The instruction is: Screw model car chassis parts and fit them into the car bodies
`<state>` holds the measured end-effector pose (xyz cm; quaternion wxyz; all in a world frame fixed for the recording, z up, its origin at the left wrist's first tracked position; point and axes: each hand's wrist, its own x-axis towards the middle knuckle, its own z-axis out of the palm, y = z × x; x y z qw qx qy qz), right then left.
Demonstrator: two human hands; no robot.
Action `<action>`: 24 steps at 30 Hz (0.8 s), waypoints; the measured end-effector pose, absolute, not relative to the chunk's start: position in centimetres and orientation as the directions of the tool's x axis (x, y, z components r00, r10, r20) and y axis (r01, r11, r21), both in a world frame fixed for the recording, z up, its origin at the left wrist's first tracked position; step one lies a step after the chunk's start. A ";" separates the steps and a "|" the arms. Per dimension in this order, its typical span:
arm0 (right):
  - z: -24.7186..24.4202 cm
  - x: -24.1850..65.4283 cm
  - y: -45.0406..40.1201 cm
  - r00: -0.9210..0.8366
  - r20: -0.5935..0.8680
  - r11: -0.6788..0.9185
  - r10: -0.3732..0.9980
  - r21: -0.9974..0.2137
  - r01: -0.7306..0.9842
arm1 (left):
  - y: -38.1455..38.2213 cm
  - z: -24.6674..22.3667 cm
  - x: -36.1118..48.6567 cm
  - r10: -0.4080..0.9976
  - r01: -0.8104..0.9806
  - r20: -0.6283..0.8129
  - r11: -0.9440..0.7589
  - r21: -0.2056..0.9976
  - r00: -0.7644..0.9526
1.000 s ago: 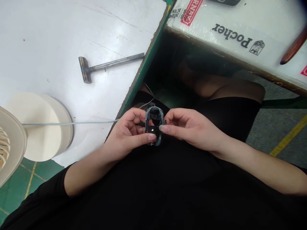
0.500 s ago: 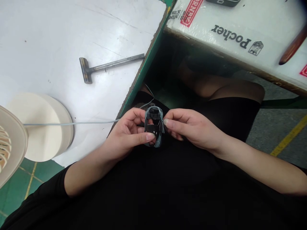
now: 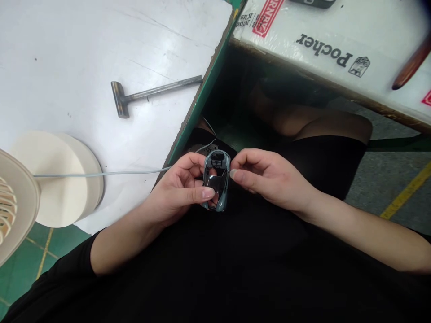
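a small glossy grey-and-black plastic car shell [image 3: 216, 181] now faces up more squarely than before. the left hand [image 3: 177, 190] curls closed round it; the right hand [image 3: 269, 179] is half open, its thumb [image 3: 235, 175] pressed to the shell's edge, just beside the green-edged white counter [image 3: 101, 45].

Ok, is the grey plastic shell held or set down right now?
Held: the grey plastic shell is up between the left hand and the right hand, gripped at its edges, resting on no surface.

Bright flat light, glare on white tabletop [image 3: 101, 45], dark under bench [image 3: 262, 85], edges curved.
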<state>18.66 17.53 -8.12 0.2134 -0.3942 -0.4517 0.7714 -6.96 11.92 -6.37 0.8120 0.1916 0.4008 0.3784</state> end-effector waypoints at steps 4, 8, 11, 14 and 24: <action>-8.2 18.6 17.5 -0.605 -0.402 -0.452 0.688 -0.889 0.076 | 11.9 -6.3 -7.0 0.759 -0.461 -0.504 0.651 0.603 0.413; -8.3 18.6 17.6 -0.615 -0.383 -0.493 0.690 -0.870 -0.011 | 11.9 -6.4 -7.0 0.748 -0.469 -0.497 0.664 0.583 0.441; -8.3 18.6 17.6 -0.589 -0.373 -0.447 0.717 -0.894 0.023 | 11.8 -6.5 -7.0 0.735 -0.469 -0.487 0.677 0.567 0.472; -8.2 18.5 17.5 -0.595 -0.362 -0.430 0.718 -0.902 0.029 | 11.8 -6.6 -7.1 0.730 -0.477 -0.475 0.682 0.555 0.491; -8.8 19.0 17.5 -0.641 -0.145 -0.354 0.754 -0.911 -0.211 | 12.0 -5.9 -7.5 0.550 -0.435 -0.504 0.835 0.337 0.665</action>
